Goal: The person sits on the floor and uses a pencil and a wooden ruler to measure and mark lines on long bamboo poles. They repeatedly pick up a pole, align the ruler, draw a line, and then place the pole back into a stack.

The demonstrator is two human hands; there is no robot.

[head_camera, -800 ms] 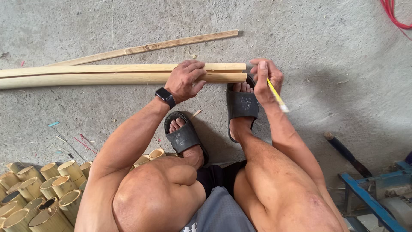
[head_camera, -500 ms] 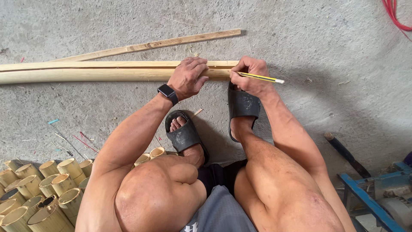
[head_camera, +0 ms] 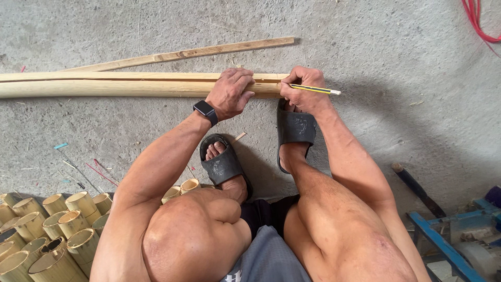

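Observation:
Two long pale bamboo strips (head_camera: 104, 83) lie side by side on the concrete floor, running left to right. My left hand (head_camera: 229, 94), with a black watch on its wrist, presses down on them near their right end. My right hand (head_camera: 305, 89) grips a yellow pencil (head_camera: 315, 90) held almost level, its tip at the end of the strips by my fingers. I am squatting, with both feet in black slippers (head_camera: 295, 128) just below the strips.
A thinner wooden slat (head_camera: 182, 54) lies angled behind the strips. Several short cut bamboo tubes (head_camera: 47, 230) stand bunched at lower left. A dark-handled tool (head_camera: 417, 190) and a blue metal frame (head_camera: 443, 240) sit at lower right. A red cable (head_camera: 477, 23) curls at top right.
My right hand has moved left onto the end of the strips and turned the pencil from slanting to nearly level. The left hand has stayed pressing on the strips.

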